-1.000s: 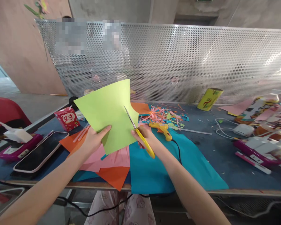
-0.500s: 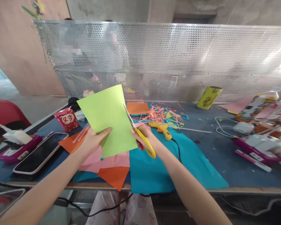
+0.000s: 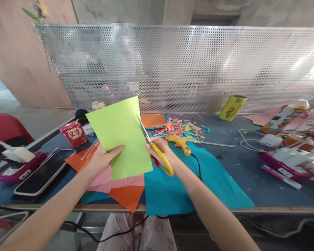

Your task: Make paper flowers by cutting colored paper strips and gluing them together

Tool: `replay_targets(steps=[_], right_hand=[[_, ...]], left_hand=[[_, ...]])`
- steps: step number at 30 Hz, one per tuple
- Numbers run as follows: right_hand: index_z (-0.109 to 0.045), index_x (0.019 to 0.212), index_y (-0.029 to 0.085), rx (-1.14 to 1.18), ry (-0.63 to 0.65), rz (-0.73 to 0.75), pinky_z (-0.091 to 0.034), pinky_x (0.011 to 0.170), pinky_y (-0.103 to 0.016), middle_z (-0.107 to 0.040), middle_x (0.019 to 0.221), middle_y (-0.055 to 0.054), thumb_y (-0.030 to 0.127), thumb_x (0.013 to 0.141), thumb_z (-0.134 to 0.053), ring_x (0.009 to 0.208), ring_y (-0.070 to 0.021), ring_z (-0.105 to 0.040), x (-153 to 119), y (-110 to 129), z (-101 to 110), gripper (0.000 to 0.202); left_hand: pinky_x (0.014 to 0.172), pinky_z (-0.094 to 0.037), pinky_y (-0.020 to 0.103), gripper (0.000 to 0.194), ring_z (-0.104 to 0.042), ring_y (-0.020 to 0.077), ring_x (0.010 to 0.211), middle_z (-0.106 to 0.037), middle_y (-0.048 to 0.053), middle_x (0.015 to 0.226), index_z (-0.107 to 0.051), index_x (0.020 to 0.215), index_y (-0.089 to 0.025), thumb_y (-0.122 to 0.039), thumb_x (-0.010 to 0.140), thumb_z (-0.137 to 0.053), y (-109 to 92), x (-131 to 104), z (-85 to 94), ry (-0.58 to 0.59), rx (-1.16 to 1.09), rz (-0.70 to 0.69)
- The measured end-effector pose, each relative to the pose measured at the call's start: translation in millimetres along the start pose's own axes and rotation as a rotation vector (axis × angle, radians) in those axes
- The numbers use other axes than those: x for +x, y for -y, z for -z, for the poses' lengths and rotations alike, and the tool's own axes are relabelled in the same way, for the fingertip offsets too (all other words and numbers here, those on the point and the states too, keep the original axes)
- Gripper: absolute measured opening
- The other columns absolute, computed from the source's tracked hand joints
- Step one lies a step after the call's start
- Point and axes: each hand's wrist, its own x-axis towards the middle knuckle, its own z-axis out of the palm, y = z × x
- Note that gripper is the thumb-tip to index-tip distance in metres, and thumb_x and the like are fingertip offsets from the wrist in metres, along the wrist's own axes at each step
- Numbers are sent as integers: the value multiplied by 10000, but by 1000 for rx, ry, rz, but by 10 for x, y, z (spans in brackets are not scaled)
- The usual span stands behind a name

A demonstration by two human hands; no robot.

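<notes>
My left hand [image 3: 108, 157] grips a light green sheet of paper [image 3: 120, 129] by its lower left part, thumb on the front face. The sheet is held up, tilted, above the table. In my right hand [image 3: 161, 153] is a pair of scissors with yellow handles [image 3: 162, 158]. Their blades point up and left, lying close along the sheet's right edge; whether they touch it I cannot tell. Below lie a blue sheet [image 3: 170, 191], pink paper [image 3: 131, 179] and orange paper [image 3: 127, 197]. A yellow glue gun [image 3: 181, 143] rests just beyond my right hand.
Paper strips [image 3: 178, 127] are heaped at the back. To the left are a phone [image 3: 44, 170], a red carton [image 3: 73, 134] and a power strip [image 3: 21, 167]. At right stand a yellow tube [image 3: 232, 108], a bottle [image 3: 288, 115] and chargers [image 3: 288, 164]. A perforated metal screen [image 3: 172, 69] borders the back.
The green sheet has turned slightly, its right edge now nearer the scissors' tips. Both hands keep their grips. The view has shifted a little.
</notes>
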Motion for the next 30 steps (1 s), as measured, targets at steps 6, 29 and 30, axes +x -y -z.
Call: replay_targets(steps=[6,29,30], right_hand=[[-352,655,214,26,-43,32,-288,278,-171,-383,408,109,618,705,-568,285,-51,-372,-36,13,-19,460],[-402,718,207,77,-42,78,-393,364,-171,-428,445,101,603,684,-594,356,-54,-427,-48,14,-20,442],[-402,720,207,76,-45,72,-391,363,-170,-427,441,103,600,684,-597,354,-54,-426,-47,14,-20,440]], left_hand=[[938,-470,449,546,-601,292,1055,-652,103,1148,-653,1062,-184,-339,560,-804,23,-53,34,50,82,-11],[912,-499,444,463,-633,306,1005,-689,110,1069,-684,970,-173,-360,562,-801,2,-380,2,119,154,100],[905,-502,449,446,-637,309,995,-695,108,1051,-690,944,-172,-358,555,-804,15,-397,-5,114,144,107]])
